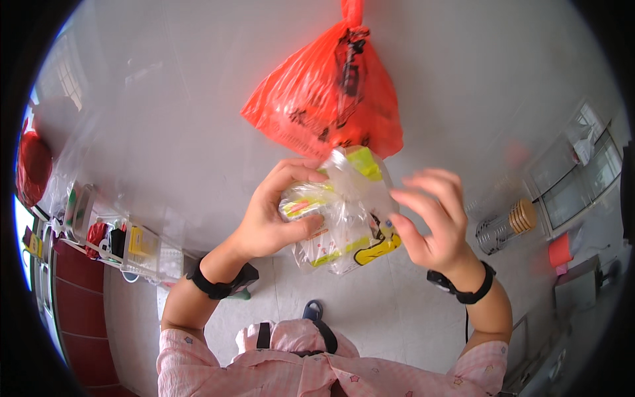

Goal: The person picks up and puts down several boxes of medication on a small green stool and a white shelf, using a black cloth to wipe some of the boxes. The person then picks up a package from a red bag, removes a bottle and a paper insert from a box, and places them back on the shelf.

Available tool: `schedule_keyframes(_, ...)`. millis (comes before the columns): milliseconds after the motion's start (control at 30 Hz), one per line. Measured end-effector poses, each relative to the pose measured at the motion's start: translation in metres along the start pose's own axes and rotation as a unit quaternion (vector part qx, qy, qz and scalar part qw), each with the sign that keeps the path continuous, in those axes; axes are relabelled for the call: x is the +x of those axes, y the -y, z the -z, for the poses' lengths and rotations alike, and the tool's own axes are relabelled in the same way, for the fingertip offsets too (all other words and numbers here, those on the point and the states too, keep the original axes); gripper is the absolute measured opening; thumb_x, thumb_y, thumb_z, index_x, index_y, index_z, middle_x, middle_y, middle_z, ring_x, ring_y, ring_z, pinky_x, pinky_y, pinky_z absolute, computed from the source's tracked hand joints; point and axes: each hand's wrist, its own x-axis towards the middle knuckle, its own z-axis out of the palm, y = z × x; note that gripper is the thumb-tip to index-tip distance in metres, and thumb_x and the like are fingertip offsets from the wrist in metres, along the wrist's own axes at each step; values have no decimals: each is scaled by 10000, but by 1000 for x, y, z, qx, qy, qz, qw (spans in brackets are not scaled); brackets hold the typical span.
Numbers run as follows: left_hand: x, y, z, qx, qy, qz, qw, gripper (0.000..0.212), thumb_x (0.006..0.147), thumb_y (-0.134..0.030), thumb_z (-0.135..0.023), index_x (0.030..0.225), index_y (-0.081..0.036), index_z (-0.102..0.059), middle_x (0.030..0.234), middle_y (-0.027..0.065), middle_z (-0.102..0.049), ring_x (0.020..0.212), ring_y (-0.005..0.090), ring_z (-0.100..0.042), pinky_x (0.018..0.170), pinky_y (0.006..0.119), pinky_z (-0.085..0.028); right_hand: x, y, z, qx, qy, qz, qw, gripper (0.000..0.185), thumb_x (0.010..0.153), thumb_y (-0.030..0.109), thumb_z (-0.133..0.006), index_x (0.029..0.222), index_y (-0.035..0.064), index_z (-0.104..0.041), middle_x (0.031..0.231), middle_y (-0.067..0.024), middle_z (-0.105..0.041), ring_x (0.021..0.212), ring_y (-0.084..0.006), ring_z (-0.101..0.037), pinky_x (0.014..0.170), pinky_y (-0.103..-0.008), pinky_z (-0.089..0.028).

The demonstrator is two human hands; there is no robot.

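In the middle of the head view, my left hand [278, 213] grips a clear plastic bag [342, 208]. Inside are printed packages in white, yellow and green, with the bag's film gathered near the top. My right hand [434, 218] is blurred beside the bag's right side, its thumb and fingers spread. I cannot tell whether its fingertips touch the film. Just beyond the clear bag hangs a full red plastic bag [327, 94] with black print, against a pale smooth wall. Its contents are hidden.
At the left, a white rack [144, 248] holds a yellow box and other goods, near dark red cabinet fronts [79, 307]. Another red bag [33, 168] hangs at the far left. A wire holder [496, 233] and a red container [559, 249] are at the right.
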Motion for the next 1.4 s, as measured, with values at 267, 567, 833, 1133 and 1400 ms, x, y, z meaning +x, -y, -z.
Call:
schedule_keyframes(267,-89,18,65,13,17,34,999,425,740,-39,-641,1161,-46,-580,1285,128,-490,1178,225,-486,988,354,-393,28,68,-98,132,99,-48,985,168,681,0,-676,828,49,-612,887,-53,-569,850,-275,-523,761,-389,-443)
schedule_keyframes(567,-264,-24,200,121,-244,106,956,146,922,-129,-564,995,-54,-666,1020,54,-621,961,167,-540,855,319,-417,64,223,-220,192,74,-41,978,114,674,-35,-666,750,31,-613,759,-68,-574,727,-263,-537,606,-356,-466)
schedule_keyframes(833,-347,-53,228,518,-209,28,829,161,702,-150,-728,837,-108,-651,829,29,-581,798,246,-522,749,365,-399,97,351,-296,225,103,-17,969,129,655,-46,-665,756,27,-631,720,-71,-562,716,-270,-536,627,-363,-461)
schedule_keyframes(1133,-441,-17,310,481,-348,85,800,108,686,-39,-695,718,-82,-601,683,34,-557,667,249,-521,593,346,-419,93,359,-379,211,141,-58,965,99,678,-29,-654,707,34,-584,702,-71,-559,697,-274,-533,617,-362,-440)
schedule_keyframes(1400,-433,-28,338,421,-321,55,847,168,737,30,-650,871,-56,-595,846,93,-576,769,294,-571,657,374,-469,138,408,-445,389,180,-144,892,362,736,-17,-587,1088,68,-574,726,-110,-590,598,-254,-574,565,-370,-477)
